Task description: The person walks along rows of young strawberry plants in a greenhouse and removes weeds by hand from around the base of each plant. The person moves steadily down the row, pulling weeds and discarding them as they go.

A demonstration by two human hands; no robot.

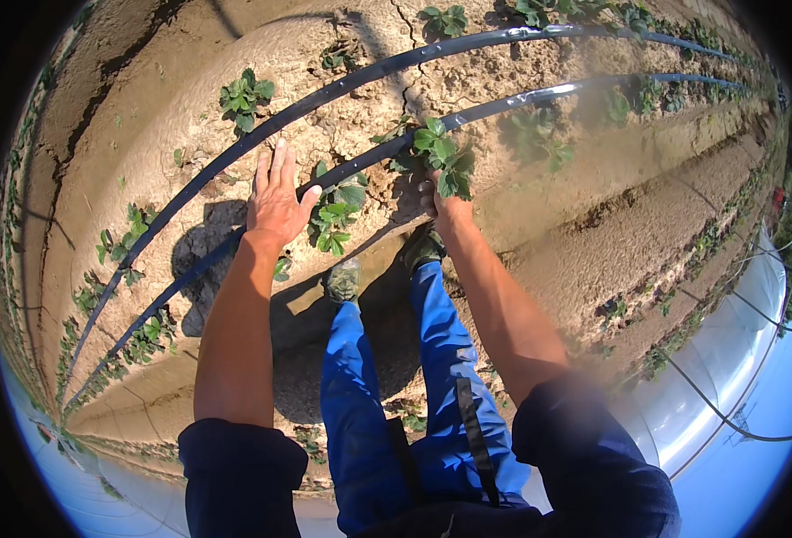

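Observation:
My left hand [278,198] lies palm down over the bed between two black drip irrigation hoses, its thumb out beside the lower hose [362,161] and its fingertips by the upper hose [234,148]. Just right of that thumb grows a leafy green plant [334,218], apparently a strawberry plant. My right hand [451,207] reaches under the leaves of another such plant [442,151], below the lower hose. Its fingers look curled, but foliage covers most of them, so whether they grip a stem is hidden.
Cracked, dry soil [362,121] forms the raised bed, dotted with more plants [244,97]. My camouflage-patterned shoes [343,279] stand in the furrow at the bed's edge. Further planted rows [638,309] and plastic sheeting [719,376] on hoops lie to the right.

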